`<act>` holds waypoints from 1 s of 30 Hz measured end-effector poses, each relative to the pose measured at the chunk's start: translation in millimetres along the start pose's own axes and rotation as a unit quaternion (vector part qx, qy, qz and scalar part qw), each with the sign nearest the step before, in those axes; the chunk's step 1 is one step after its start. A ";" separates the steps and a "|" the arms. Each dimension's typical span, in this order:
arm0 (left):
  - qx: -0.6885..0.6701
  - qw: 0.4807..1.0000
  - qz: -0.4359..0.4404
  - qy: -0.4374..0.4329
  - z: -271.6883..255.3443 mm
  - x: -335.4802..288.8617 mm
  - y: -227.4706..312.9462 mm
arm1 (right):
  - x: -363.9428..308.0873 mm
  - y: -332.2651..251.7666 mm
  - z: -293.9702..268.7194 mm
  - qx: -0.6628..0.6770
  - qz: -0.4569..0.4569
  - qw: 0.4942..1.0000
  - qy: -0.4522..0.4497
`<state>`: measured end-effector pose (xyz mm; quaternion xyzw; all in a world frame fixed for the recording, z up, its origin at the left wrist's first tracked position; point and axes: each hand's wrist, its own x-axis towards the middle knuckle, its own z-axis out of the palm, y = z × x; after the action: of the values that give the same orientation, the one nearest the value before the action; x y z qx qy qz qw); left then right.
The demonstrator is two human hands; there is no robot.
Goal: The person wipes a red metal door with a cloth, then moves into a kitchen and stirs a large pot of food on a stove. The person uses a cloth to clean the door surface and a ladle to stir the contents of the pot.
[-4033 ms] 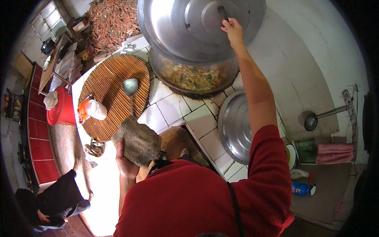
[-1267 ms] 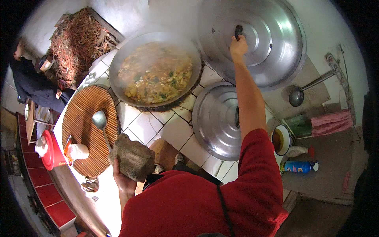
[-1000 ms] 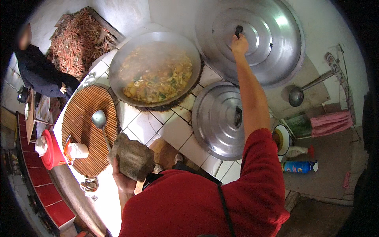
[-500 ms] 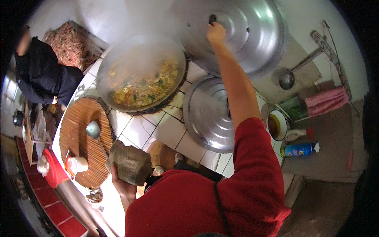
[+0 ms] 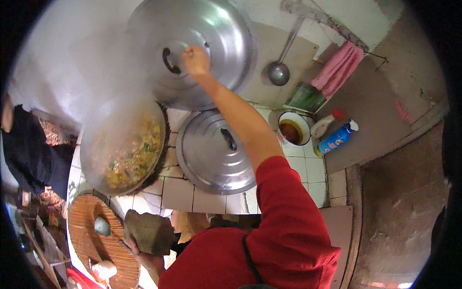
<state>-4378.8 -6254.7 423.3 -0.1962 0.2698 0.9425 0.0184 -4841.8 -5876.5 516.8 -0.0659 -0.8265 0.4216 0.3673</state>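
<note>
My left hand [image 5: 147,260] is wrapped around a rough grey-brown block [image 5: 150,233], like a piece of stone or brick, held low in front of me. My right arm reaches far forward. With its fingers curled, my right hand [image 5: 196,60] is just right of the black handle [image 5: 171,60] of a large metal lid [image 5: 226,48], which leans against the wall; nothing shows in that hand. To the left, a big wok [image 5: 98,185] of steaming chopped vegetables [image 5: 137,156] sits in the tiled stove. A smaller metal lid [image 5: 207,164] lies under my right forearm.
A round slatted wooden board [image 5: 86,241] with a ladle [image 5: 102,226] and white tub [image 5: 103,269] stands at lower left. At right are a bowl of brown liquid [image 5: 291,130], spray bottles [image 5: 334,139], a hanging ladle [image 5: 279,72] and pink cloth [image 5: 339,70]. Someone in black [image 5: 36,154] is far left.
My view has swung to the right. My right hand has come off the large lid's handle and is now beside it. My left hand still holds the block.
</note>
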 end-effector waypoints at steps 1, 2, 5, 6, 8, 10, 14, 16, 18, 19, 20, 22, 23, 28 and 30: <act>0.001 1.000 -0.002 0.022 6.1 0.3 -0.3 | 4.2 0.6 -29.1 0.022 0.014 1.000 0.000; 0.004 0.999 -0.006 0.045 9.4 0.6 -1.1 | 8.4 3.4 -63.6 0.044 0.031 0.999 0.001; 0.014 0.999 -0.006 0.034 5.6 16.1 -7.2 | 44.3 62.2 -156.4 -0.074 -0.026 0.995 0.069; 0.008 0.998 -0.007 0.056 1.8 16.3 -4.0 | 52.0 62.8 -182.5 -0.107 0.051 0.992 0.033; 0.032 0.995 -0.016 0.089 4.4 26.6 -3.1 | 99.1 177.6 -281.3 0.059 0.022 0.998 0.014; 0.087 0.987 0.020 0.130 27.9 21.0 -3.0 | 126.2 184.0 -334.4 -0.069 0.080 0.992 0.068; 0.031 0.987 -0.018 0.159 4.7 11.9 0.6 | 121.4 200.0 -383.2 0.055 0.031 0.997 -0.048; 0.010 0.986 -0.098 0.134 14.2 30.6 -20.1 | 104.8 228.4 -413.1 -0.050 0.047 0.997 -0.038; -0.032 0.981 -0.159 0.106 11.0 38.7 -37.6 | 123.6 263.2 -397.6 -0.112 0.053 0.992 -0.019; -0.053 0.978 -0.182 0.084 11.5 41.6 -47.2 | 130.9 268.3 -380.1 -0.130 0.063 0.990 -0.008; -0.069 0.977 -0.194 0.062 12.0 44.6 -56.0 | 133.2 278.1 -358.2 -0.134 0.073 0.988 -0.002; -0.105 0.974 -0.197 0.030 6.2 36.6 -65.4 | 143.0 277.3 -332.3 -0.152 0.088 0.984 0.012; -0.105 0.975 -0.193 0.028 8.9 32.9 -66.2 | 144.6 276.0 -314.5 -0.153 0.094 0.984 0.006; -0.066 0.980 -0.180 0.053 42.2 12.7 -44.0 | 151.8 278.2 -292.1 -0.171 0.091 0.981 0.009; 0.069 0.986 -0.144 0.049 41.6 2.6 -35.5 | 142.7 290.8 -315.1 -0.188 0.094 0.977 0.018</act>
<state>-4391.2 -6203.2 436.9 -0.2769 0.3034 0.8987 0.1538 -4794.4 -5427.6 496.9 -0.2190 -0.8745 0.2900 0.3213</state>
